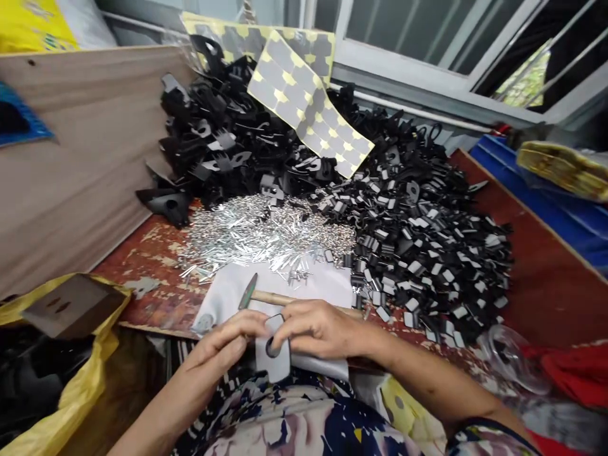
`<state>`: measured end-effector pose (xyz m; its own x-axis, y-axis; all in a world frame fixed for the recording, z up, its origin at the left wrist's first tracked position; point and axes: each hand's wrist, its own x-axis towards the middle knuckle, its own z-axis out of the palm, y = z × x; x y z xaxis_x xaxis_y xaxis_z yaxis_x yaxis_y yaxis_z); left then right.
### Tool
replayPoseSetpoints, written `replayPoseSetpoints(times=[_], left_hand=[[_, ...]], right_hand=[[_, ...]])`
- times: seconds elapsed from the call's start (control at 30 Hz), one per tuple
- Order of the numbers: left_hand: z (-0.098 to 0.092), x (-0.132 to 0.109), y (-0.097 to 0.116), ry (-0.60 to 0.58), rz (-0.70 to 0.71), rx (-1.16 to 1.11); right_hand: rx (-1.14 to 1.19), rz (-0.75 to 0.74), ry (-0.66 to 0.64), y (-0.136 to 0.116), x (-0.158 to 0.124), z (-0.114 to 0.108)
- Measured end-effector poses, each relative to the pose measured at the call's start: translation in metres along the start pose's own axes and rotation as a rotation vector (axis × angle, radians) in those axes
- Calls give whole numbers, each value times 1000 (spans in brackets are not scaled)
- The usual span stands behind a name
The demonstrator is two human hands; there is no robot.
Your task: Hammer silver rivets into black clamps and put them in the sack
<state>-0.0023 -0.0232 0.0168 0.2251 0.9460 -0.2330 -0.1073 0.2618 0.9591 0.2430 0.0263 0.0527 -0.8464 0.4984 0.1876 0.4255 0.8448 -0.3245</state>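
Note:
Both hands are on a flat grey plate with a dark round hole, held upright in front of my body at the table's near edge. My left hand has its fingers closed on the plate's left upper edge. From the other side, my right hand grips it, with fingers bent over its upper part and the hole. Just beyond the hands lies a hammer with a wooden handle, resting on a pale sheet. The handle's far end passes behind my right hand.
Silvery metal pins are heaped beyond the hammer. Black plastic pieces pile up at the back, and small black clip-like parts at the right. A die-cut sticker sheet lies on top. A yellow sack stands left, a clear plastic container right.

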Motion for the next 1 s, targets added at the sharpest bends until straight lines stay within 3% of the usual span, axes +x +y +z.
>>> replayPoseSetpoints(times=[0.07,0.13,0.2,0.27,0.37,0.47,0.57,0.67,0.77,0.9,1.0], left_hand=[[5,1,-5,-43,-56,38],[9,1,-8,38,-154,-44],[10,-2,-9,155,-259,-187],[9,-4,-8,279,-312,-320],[7,-8,-5,361,-355,-408],[7,-12,-1,278,-405,-373],[7,-16,-1,288,-412,-350],[9,-18,-1,277,-391,-359],[12,-17,-2,227,-352,-333],[11,-18,-3,155,-295,-288],[11,-19,-2,114,-252,-270]], right_hand=[[177,82,81,-5,-20,7],[271,287,233,7,-41,6],[142,506,403,31,-67,-3],[-116,634,493,60,-94,-14],[-444,670,336,94,-127,-25],[-529,624,238,109,-143,-31],[-446,615,417,107,-141,-32],[-123,616,559,95,-116,-21],[116,565,424,81,-81,2],[-114,493,377,68,-58,22],[-191,406,247,62,-58,23]])
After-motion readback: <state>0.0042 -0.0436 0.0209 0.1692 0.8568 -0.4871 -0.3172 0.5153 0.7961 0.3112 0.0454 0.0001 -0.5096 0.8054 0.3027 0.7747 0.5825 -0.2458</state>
